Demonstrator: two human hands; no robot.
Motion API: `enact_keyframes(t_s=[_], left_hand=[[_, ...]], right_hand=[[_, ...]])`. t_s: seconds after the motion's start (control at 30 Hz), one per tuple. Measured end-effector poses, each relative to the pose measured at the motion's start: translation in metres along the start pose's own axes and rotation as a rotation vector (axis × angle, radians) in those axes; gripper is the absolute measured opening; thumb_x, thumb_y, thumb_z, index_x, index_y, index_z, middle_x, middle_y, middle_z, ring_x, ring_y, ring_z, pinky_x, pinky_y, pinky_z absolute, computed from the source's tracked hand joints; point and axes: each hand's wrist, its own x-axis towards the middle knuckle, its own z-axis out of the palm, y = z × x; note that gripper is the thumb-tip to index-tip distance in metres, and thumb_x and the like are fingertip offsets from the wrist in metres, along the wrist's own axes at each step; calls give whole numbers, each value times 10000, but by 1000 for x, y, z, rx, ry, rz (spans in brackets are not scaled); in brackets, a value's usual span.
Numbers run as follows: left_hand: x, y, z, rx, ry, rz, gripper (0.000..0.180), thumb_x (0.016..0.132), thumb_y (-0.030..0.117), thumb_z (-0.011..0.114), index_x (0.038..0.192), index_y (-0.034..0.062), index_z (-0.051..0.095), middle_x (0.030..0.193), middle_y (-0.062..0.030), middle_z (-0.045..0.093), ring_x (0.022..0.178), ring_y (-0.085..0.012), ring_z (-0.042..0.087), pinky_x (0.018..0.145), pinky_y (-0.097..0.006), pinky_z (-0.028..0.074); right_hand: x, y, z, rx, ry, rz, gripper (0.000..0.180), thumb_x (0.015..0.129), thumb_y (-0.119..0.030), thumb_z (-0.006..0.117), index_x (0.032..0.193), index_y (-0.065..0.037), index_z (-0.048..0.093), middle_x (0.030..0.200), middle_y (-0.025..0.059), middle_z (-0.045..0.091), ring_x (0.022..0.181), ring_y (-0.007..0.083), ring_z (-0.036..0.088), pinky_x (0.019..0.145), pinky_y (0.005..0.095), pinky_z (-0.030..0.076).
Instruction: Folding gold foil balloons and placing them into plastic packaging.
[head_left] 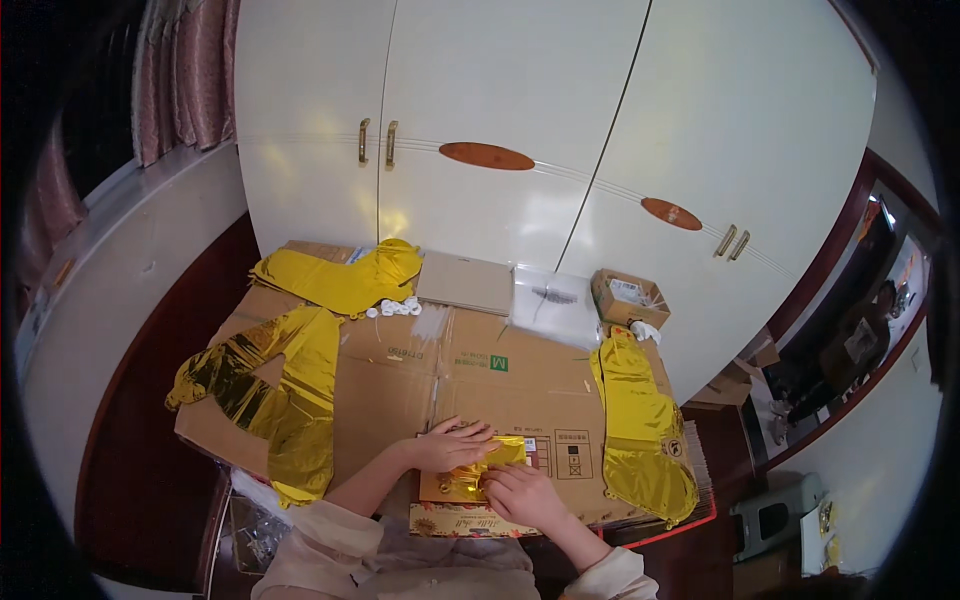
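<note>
At the near edge of the cardboard-covered work surface, a small folded piece of gold foil [505, 450], like a flat foil balloon, lies in front of me. My left hand [455, 447] rests flat across its far left part, fingers stretched out. My right hand [522, 495] is bent over the foil's right side, its fingers curled and pressed onto it; the fingertips are partly hidden. Below the foil, a cream printed card strip [465, 521] with a leaf pattern lies along the edge, close to my body.
Flat gold foil balloons lie at the far left [335, 280], near left [305, 385] and right [640, 410]. Small white rolls [395, 307], a grey board [465, 284], clear plastic bags [553, 308] and a small carton [628, 298] line the back, before white cabinets [480, 80].
</note>
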Motion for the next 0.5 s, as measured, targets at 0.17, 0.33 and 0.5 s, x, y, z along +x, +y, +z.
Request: enact_keyframes(t_s=[0.17, 0.33, 0.5], left_hand=[[-1, 7, -1, 124, -23, -6, 500, 1012, 364, 351, 1499, 256, 314, 1600, -39, 178, 1480, -256, 123, 1172, -506, 100], [-2, 9, 1, 111, 24, -8, 522, 968, 373, 445, 1474, 278, 361, 1598, -24, 185, 1474, -274, 152, 1167, -533, 112], [-5, 15, -4, 235, 26, -24, 502, 960, 347, 446, 1453, 266, 392, 1585, -23, 229, 1464, -285, 187, 1152, -568, 138]], right_hand=[[-11, -10, -2, 63, -8, 55, 221, 817, -222, 675, 938, -51, 603, 1010, 82, 676, 962, 248, 659, 854, 371, 532], [-12, -26, -16, 56, -128, 114, 555, 829, -447, 657, 1167, -12, 593, 1169, 144, 619, 1124, 284, 590, 962, 396, 477], [-19, -31, -9, 2, -178, 116, 788, 800, -587, 625, 1293, 20, 527, 1272, 171, 560, 1226, 316, 515, 1036, 421, 421]])
